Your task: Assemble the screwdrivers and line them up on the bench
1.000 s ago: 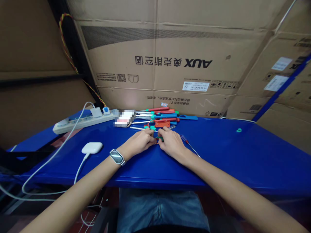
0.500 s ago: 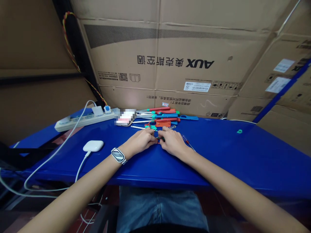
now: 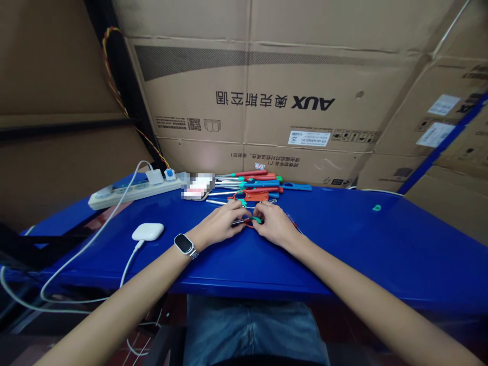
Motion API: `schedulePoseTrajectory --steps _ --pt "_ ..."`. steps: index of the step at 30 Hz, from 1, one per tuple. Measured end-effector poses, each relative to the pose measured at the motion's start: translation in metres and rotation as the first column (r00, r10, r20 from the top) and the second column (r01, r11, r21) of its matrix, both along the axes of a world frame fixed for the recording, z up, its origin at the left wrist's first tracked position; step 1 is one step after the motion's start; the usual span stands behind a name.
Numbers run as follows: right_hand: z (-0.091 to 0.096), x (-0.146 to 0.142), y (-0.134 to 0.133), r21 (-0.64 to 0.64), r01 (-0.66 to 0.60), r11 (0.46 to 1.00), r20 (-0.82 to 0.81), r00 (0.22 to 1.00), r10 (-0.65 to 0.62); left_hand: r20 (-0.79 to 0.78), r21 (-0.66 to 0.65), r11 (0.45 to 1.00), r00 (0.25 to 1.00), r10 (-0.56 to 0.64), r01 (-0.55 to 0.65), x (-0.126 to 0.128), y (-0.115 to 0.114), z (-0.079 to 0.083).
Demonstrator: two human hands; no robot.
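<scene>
My left hand point(image 3: 221, 221) is closed in a pinch around the dark metal tube of a long-nosed lighter point(image 3: 249, 220). A green piece and a reddish edge show at the lighter's other end, where the fingers of my right hand point(image 3: 270, 219) are wrapped around it. Both hands work close together just above the table. Right behind them lie an orange handle shell point(image 3: 256, 196), a small green piece point(image 3: 241, 202) and a metal tube point(image 3: 216, 202). A thin screwdriver point(image 3: 293, 221) with a clear handle lies beside my right hand, partly hidden by it.
Behind my hands lies a pile of red and blue lighters point(image 3: 263, 183) with metal tubes. A phone point(image 3: 198, 186), a power strip point(image 3: 133, 192) and a white earbud case point(image 3: 148, 232) on a cable are to the left. A green bit point(image 3: 376, 207) lies far right. Cardboard point(image 3: 274, 66) walls the back.
My hands have drawn slightly apart and turned, so more of the lighter's metal tube and green piece shows between them. The camera has tilted a little.
</scene>
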State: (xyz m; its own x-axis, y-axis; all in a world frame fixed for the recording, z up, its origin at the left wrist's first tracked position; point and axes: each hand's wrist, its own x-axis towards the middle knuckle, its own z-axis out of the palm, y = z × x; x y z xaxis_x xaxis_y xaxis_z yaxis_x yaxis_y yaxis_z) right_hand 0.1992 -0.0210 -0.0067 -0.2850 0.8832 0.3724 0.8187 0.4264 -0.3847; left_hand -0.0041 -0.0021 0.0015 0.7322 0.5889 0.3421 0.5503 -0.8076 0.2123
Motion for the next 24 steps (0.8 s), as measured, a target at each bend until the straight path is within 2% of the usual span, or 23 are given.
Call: schedulePoseTrajectory --steps 3,8,14,21,24 --pt "0.001 0.000 0.000 -0.003 -0.015 1.000 -0.015 1.000 0.015 0.032 -0.045 0.995 0.995 0.094 -0.092 -0.001 0.001 -0.001" --pt "0.002 0.002 0.002 -0.018 -0.056 0.998 -0.031 0.998 0.055 0.012 -0.152 0.988 1.000 0.009 -0.007 -0.003 0.007 -0.002" --pt "0.003 0.003 0.004 -0.026 -0.052 0.998 -0.036 0.998 0.051 0.019 -0.124 0.992 1.000 -0.020 0.022 -0.003 0.005 0.003" --pt "0.005 0.004 0.002 -0.036 -0.087 0.996 -0.045 0.995 0.085 0.106 -0.349 0.933 0.993 -0.047 0.081 -0.007 0.012 0.006" --pt "0.005 0.005 0.002 -0.029 -0.104 0.994 -0.042 0.994 0.103 0.108 -0.279 0.959 0.994 -0.010 0.040 -0.005 0.009 0.004"
